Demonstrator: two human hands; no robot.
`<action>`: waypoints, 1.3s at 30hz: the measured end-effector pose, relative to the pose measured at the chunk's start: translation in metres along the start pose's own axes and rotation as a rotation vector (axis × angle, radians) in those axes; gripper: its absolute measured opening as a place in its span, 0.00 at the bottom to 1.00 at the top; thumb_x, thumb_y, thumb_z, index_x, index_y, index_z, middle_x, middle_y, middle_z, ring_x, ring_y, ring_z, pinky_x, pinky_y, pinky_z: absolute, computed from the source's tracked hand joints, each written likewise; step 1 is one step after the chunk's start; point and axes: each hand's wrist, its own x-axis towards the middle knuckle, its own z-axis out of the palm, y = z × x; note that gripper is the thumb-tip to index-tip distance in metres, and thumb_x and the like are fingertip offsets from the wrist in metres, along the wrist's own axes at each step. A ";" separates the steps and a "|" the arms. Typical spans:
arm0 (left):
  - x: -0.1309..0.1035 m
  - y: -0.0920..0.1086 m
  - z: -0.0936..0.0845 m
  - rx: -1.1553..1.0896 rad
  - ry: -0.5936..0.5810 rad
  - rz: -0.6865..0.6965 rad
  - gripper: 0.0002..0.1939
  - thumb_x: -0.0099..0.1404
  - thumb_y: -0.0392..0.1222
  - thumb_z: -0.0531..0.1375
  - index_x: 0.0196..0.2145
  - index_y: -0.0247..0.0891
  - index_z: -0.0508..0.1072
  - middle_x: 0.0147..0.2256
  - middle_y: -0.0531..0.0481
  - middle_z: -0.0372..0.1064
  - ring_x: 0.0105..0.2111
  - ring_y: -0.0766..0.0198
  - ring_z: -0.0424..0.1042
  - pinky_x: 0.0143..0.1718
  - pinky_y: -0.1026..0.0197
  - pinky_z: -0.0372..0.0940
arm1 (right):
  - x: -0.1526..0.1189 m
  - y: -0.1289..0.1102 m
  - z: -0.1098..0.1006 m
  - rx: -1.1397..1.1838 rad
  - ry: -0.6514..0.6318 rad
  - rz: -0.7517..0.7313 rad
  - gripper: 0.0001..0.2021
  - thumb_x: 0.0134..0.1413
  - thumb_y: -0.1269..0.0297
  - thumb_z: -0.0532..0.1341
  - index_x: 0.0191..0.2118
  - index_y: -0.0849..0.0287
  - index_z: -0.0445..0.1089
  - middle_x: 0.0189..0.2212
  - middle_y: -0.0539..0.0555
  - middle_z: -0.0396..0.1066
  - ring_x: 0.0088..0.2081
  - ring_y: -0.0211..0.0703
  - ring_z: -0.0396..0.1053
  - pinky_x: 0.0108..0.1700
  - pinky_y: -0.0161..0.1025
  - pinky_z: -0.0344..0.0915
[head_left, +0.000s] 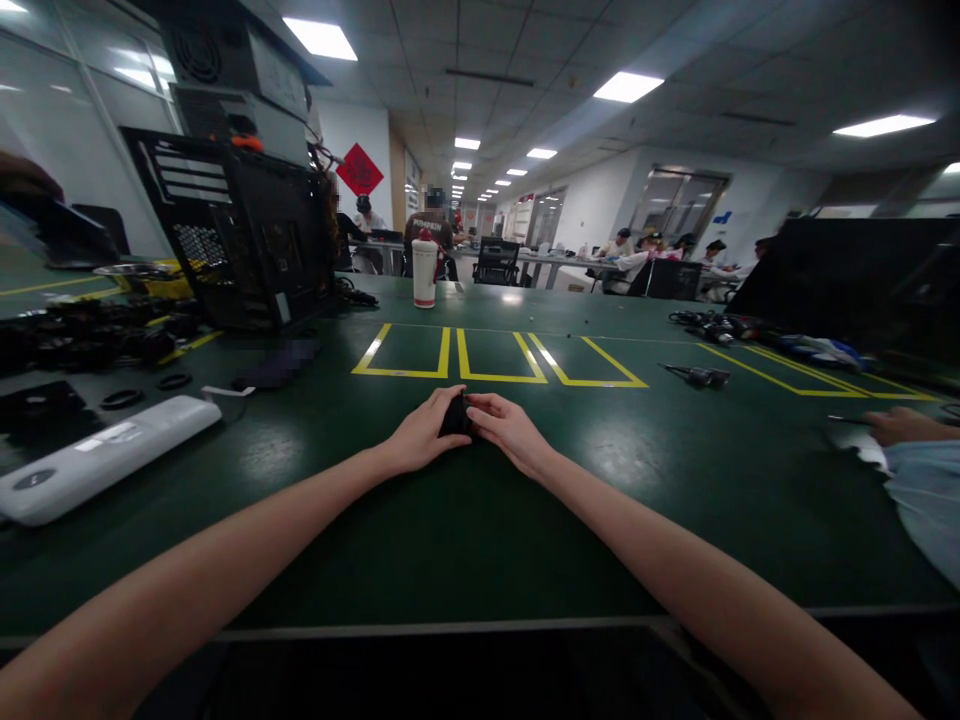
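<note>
Between my two hands, low over the green table point(480, 540), is a small black object point(454, 415) whose kind I cannot make out. My left hand point(421, 432) grips it from the left, thumb below and fingers above. From the right, my right hand point(510, 430) touches its edge with fingertips and thumb close together. Parts of the object are hidden behind the fingers. Just beyond the hands, yellow tape outlines point(502, 378) mark the tabletop.
A white and red cup point(424, 272) stands farther back. On the left are a black computer case point(259, 235), tangled black cables point(82, 335) and a long white device point(112, 455). Black connectors point(697, 376) lie right of the tape. A co-worker's hand point(911, 427) rests at the right edge.
</note>
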 end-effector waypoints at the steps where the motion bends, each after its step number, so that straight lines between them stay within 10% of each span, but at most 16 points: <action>1: -0.001 0.000 -0.001 0.006 0.000 0.007 0.34 0.56 0.45 0.59 0.56 0.40 0.47 0.52 0.43 0.53 0.51 0.53 0.58 0.50 0.49 0.57 | 0.000 0.000 0.000 -0.019 -0.008 -0.003 0.13 0.42 0.65 0.62 0.39 0.58 0.67 0.37 0.52 0.66 0.40 0.39 0.64 0.46 0.42 0.61; 39: -0.004 0.002 0.001 0.080 0.019 0.067 0.33 0.55 0.44 0.59 0.53 0.40 0.47 0.51 0.42 0.52 0.51 0.52 0.58 0.49 0.48 0.58 | 0.000 0.003 -0.005 -0.129 -0.039 -0.093 0.14 0.40 0.60 0.63 0.35 0.58 0.66 0.34 0.51 0.68 0.37 0.37 0.65 0.44 0.42 0.62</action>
